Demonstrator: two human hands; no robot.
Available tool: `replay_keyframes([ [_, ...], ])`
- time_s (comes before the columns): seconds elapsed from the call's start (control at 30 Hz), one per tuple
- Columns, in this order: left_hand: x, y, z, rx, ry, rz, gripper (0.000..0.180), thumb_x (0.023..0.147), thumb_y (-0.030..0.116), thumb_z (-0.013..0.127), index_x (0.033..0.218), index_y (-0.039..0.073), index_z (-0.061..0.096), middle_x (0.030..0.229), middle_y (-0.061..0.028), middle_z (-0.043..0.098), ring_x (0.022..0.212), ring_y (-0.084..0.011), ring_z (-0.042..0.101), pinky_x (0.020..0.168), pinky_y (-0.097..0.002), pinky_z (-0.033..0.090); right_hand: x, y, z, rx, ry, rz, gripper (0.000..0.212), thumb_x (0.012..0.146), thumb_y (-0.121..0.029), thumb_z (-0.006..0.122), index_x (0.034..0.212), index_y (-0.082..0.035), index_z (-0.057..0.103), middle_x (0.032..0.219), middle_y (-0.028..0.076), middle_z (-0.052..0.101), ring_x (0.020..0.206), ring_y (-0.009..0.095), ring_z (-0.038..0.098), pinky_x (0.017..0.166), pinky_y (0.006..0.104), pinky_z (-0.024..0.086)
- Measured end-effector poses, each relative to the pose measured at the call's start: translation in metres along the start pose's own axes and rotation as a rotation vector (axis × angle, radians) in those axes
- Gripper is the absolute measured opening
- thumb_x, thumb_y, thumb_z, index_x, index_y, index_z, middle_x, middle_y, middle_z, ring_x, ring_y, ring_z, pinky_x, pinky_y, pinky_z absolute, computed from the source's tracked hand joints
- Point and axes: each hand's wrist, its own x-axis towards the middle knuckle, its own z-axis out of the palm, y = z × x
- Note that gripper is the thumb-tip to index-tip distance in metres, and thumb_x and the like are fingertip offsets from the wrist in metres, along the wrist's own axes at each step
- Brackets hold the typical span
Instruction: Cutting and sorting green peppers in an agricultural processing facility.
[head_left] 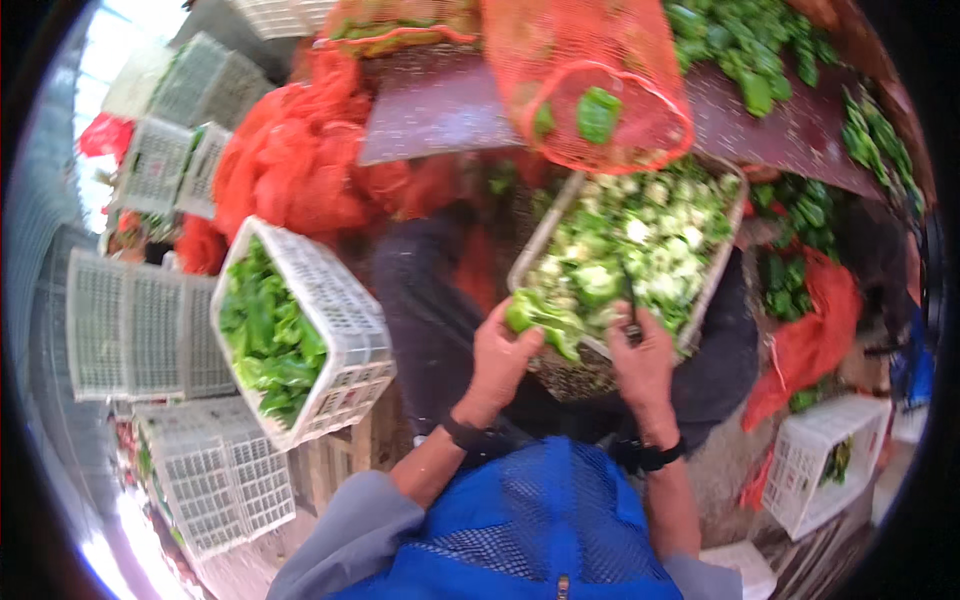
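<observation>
- Where the view bends at its left rim, well to the left of the left hand: stacked empty white plastic crates (140,330), lattice walls showing, more of them higher up beside heaped red mesh sacks (290,160).
- Nearer, still left of the left hand: a white lattice crate (345,330), tilted, filled with green peppers (265,335).
- Left hand (500,360): fingers curled and clamped on a green pepper (540,318), held just at the near-left edge of a metal tray (530,250); dark band at the wrist, grey sleeve pushed up the forearm.
- Between the two hands and just beyond them: cut pepper pieces (640,240), pale cores and green flesh, piled in that tray.
- Right hand (642,358): closed around a thin dark tool, seemingly a knife (630,305), hard to make out; just right of the held pepper, resting at the tray's near edge; dark watch strap at the wrist.
- Above both hands, past the tray: an open red net bag (600,90) with a few peppers inside, lying on a dark board.
- Right of the right hand: more loose green peppers (790,270), a red mesh sack (815,340) hanging down, and lower a small white crate (820,460).
- Below the hands: blue mesh vest (540,530) at the lower edge.
</observation>
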Motion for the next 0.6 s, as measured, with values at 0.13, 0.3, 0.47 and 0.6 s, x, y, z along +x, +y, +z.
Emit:
replay_keyframes([
  [0.13, -0.014, 0.05, -0.009, 0.504, -0.039, 0.18, 0.065, 0.086, 0.007, 0.077, 0.146, -0.003, 0.054, 0.124, -0.0105, 0.07, 0.111, -0.0143, 0.068, 0.096, -0.0317, 0.058, 0.053, -0.016, 0.007, -0.403, 0.127, -0.224, 0.032, 0.088, -0.018, 0.081, 0.109, 0.003, 0.07, 0.086, 0.013, 0.067, 0.07, 0.024, 0.06, 0.068, 0.0397, 0.05],
  [0.3, -0.036, 0.12, -0.068, 0.995, 0.212, 0.559, 0.066, 0.077, 0.009, 0.08, 0.14, 0.002, 0.059, 0.119, -0.0201, 0.073, 0.109, -0.0369, 0.074, 0.097, -0.041, 0.059, 0.079, -0.006, 0.032, -0.759, -0.163, -0.297, 0.038, 0.081, -0.024, 0.085, 0.097, 0.003, 0.063, 0.087, 0.026, 0.067, 0.086, 0.047, 0.065, 0.076, 0.0555, 0.051],
  [0.47, -0.051, 0.194, -0.175, 1.497, 0.56, 0.612, 0.07, 0.079, 0.007, 0.077, 0.145, 0.0, 0.055, 0.123, -0.021, 0.072, 0.107, -0.0337, 0.074, 0.092, -0.0417, 0.06, 0.064, -0.017, 0.038, -0.772, -0.245, -0.341, 0.038, 0.08, -0.021, 0.085, 0.1, 0.0, 0.06, 0.091, 0.027, 0.065, 0.087, 0.047, 0.065, 0.078, 0.0572, 0.051],
  [0.6, -0.051, 0.249, -0.224, 1.842, 0.68, 0.081, 0.083, 0.082, 0.016, 0.078, 0.157, 0.005, 0.043, 0.137, -0.0222, 0.064, 0.118, -0.0421, 0.067, 0.1, -0.0491, 0.056, 0.061, -0.012, 0.035, -0.809, -0.184, -0.356, 0.041, 0.08, -0.02, 0.087, 0.105, -0.002, 0.06, 0.097, 0.024, 0.068, 0.092, 0.044, 0.069, 0.079, 0.0536, 0.055],
])
